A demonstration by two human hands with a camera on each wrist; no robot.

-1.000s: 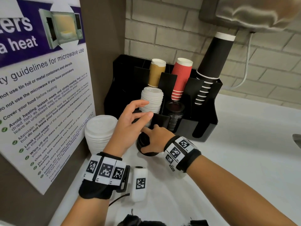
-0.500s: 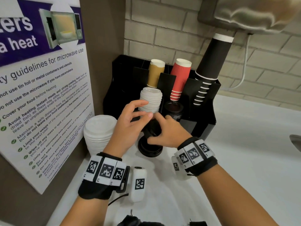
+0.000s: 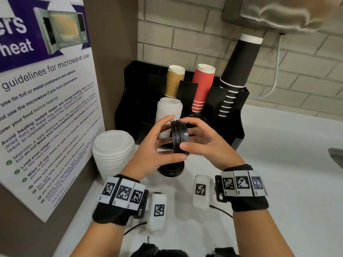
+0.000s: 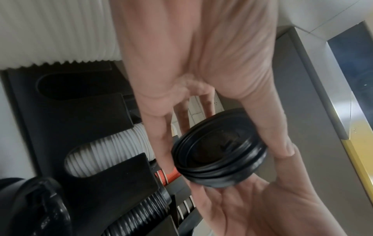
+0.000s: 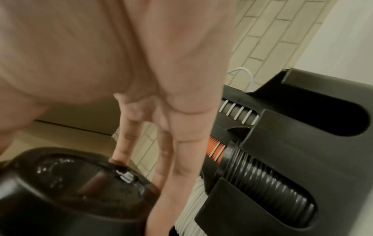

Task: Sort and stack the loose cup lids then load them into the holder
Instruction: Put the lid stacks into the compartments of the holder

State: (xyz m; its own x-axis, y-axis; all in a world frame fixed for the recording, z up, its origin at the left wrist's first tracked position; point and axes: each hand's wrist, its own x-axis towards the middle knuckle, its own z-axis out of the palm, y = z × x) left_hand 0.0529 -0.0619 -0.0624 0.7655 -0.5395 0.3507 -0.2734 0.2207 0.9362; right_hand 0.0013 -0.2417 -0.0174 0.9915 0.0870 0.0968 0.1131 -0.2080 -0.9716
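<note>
A short stack of black lids (image 3: 179, 138) is held on edge above the counter, between both hands. My left hand (image 3: 168, 140) grips it from the left with thumb below and fingers above. My right hand (image 3: 191, 135) grips it from the right the same way. The left wrist view shows the same black lids (image 4: 219, 153) between my thumb and fingers. Under the hands, more black lids (image 3: 170, 170) sit stacked on the counter. A tall stack of white lids (image 3: 113, 151) stands at the left. The black holder (image 3: 238, 125) behind has white lids (image 3: 168, 113) in a front slot.
Gold (image 3: 174, 82), red (image 3: 202, 86) and black (image 3: 239, 65) cup stacks lean in the holder's back slots. A poster board (image 3: 42, 101) walls off the left side. A white cable (image 3: 274, 75) hangs on the brick wall. A sink edge (image 3: 336, 156) shows at the far right.
My right hand has lifted a few black lids off the counter stack and turned them on edge. My left hand has closed round them from the other side.
</note>
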